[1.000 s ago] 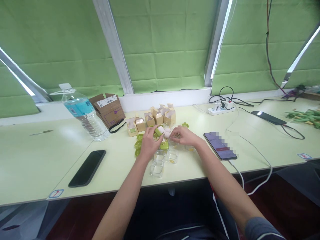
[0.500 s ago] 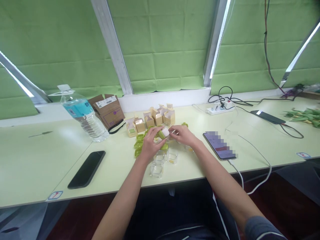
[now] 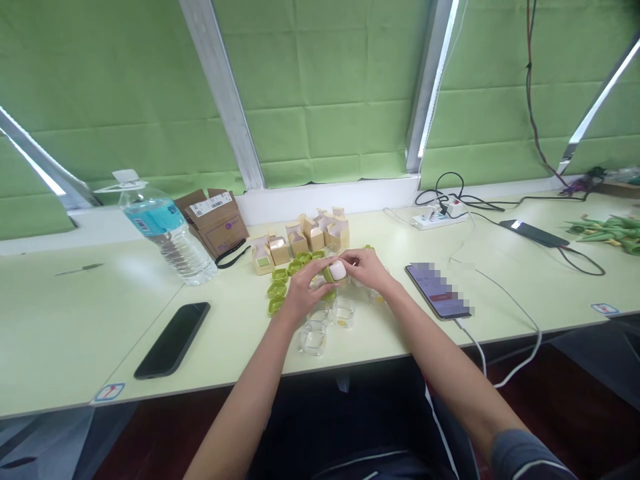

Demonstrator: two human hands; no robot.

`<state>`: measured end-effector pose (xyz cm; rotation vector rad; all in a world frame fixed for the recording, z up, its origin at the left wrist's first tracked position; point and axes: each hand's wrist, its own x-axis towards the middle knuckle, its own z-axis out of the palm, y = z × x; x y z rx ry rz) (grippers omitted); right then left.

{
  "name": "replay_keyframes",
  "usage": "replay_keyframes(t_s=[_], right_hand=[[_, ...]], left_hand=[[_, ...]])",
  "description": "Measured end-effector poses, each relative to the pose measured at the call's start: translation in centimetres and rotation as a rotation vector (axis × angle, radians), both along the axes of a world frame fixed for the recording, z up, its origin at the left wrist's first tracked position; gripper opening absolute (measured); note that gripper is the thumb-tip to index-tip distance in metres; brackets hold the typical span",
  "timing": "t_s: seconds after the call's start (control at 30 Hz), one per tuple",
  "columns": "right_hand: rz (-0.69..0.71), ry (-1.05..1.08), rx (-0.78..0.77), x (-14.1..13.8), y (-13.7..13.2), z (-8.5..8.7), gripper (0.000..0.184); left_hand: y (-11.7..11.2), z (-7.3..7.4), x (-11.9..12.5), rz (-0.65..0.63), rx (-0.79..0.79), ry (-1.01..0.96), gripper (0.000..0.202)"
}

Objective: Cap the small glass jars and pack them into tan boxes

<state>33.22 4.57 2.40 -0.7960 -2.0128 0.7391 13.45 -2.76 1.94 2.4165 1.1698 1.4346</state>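
My left hand (image 3: 306, 287) is closed around a small green piece with a white rounded-square block (image 3: 336, 270) in it. The fingertips of my right hand (image 3: 367, 268) are pinched against the block's right edge. Small green square plastic pieces (image 3: 277, 289), hollow and open, lie in a cluster left of and behind my left hand; some are partly hidden by it. Several clear square plastic containers (image 3: 313, 339) stand below my hands near the table's front edge. Behind my hands is a row of small opened cream cardboard boxes (image 3: 296, 241).
At the left stand a large water bottle (image 3: 170, 233) and a brown carton (image 3: 217, 223). A dark phone (image 3: 173, 340) lies left; a lit phone (image 3: 435, 291) with a white cable lies right. Farther right are a power strip (image 3: 440, 218), a black power bank (image 3: 534, 233) and green plant stems (image 3: 607, 231).
Both hands have shifted slightly right and toward me with the green-and-white piece. The white block has turned to face more toward me. More green pieces show behind my left hand.
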Motion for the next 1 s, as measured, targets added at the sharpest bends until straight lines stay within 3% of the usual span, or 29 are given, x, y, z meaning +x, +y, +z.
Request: replay_keyframes(t_s=[0.13,0.27,0.5,0.7,1.0], right_hand=[[-0.027,0.015,-0.045,-0.1,0.1,-0.1,0.031],[-0.021,0.056,-0.066,-0.1,-0.2,0.1,0.038],[0.154,0.107,-0.146,0.1,-0.7,0.5,0.05],[0.18,0.035,-0.066,-0.2,-0.1,-0.4,0.074],[0.115,0.071,0.033,-0.3,0.2,-0.7,0.068]], left_hand=[[0.1,-0.2,0.1,-0.018,0.022,-0.01,0.046],[0.2,-0.3,0.1,0.052,0.043,-0.008,0.048],[0.5,-0.4,-0.2,0.225,0.076,-0.101,0.051],[0.6,-0.5,-0.2,0.311,0.041,-0.126,0.051],[0.5,-0.4,-0.2,0.336,0.015,-0.115,0.048]])
